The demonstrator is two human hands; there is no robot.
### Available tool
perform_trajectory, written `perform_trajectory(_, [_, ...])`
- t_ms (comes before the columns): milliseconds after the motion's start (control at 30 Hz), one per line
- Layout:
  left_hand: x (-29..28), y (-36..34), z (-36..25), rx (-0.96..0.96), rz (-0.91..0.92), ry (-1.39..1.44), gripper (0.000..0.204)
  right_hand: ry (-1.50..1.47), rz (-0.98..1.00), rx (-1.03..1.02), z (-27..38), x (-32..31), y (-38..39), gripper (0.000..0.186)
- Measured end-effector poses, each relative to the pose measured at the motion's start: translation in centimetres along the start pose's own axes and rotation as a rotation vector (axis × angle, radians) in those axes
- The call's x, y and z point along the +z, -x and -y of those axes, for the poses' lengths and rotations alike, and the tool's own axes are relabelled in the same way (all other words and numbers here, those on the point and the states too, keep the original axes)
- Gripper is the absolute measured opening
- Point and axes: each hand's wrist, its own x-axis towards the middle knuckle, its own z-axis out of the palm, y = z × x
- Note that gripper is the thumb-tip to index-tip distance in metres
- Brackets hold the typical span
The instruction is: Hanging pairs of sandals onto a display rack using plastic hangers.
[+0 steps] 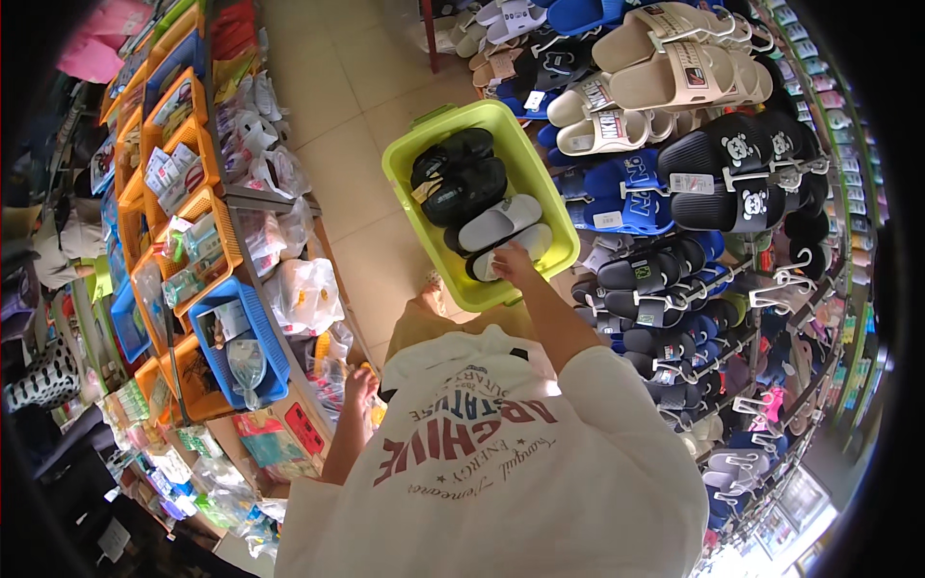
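Observation:
A lime-green plastic tub [409, 197] stands on the floor in front of me. In it lie black slippers [462, 193] on the far side and a pair of grey-topped slippers [499, 223] on the near side. My right hand [513, 265] reaches into the tub, its fingers closed on the nearer grey slipper [533, 243]; the fingertips are partly hidden. My left hand [362, 387] hangs low beside my body, close to the bagged goods, its fingers loosely bent and apart with nothing visible in them.
On the right, a rack holds many slippers, among them beige slides [665, 82], blue slides [621, 188] and black slides [718, 154]. To the left stand shelves with orange baskets [207, 226] and a blue basket [275, 371]. Plastic-bagged goods [303, 294] line the tiled floor's left edge.

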Motion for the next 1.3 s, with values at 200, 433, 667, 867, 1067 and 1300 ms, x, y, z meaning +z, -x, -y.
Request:
perform_trajectory(200, [0.2,-0.6,-11.7,0.201,-0.039,-0.068,0.027,0.15,-0.106,0.051,0.3,1.4,-0.5,0.062])
perform_trajectory(433, [0.7,-0.1,-12.5,0.307,0.077,-0.098,0.029,0.002,0.098,0.039,-0.3,3.0,-0.8,0.022])
perform_trajectory(667, [3.8,-0.3,-11.7,0.295,0.073,-0.109,0.026,0.518,-0.419,-0.49,2.4,4.4,6.7,0.03])
perform_trajectory(867, [8.2,-1.1,-13.5,0.408,0.091,-0.128,0.026,0.609,-0.422,-0.586,5.6,2.8,11.2,0.035])
perform_trajectory(1067, [14.9,2.2,-19.0,0.689,0.209,-0.346,0.026,0.696,-0.313,-0.681,7.9,3.7,17.3,0.036])
perform_trajectory(1300, [25.6,10.0,-25.4,1.165,0.307,-0.689,0.037,0.718,-0.086,-0.837,11.7,9.1,29.0,0.028])
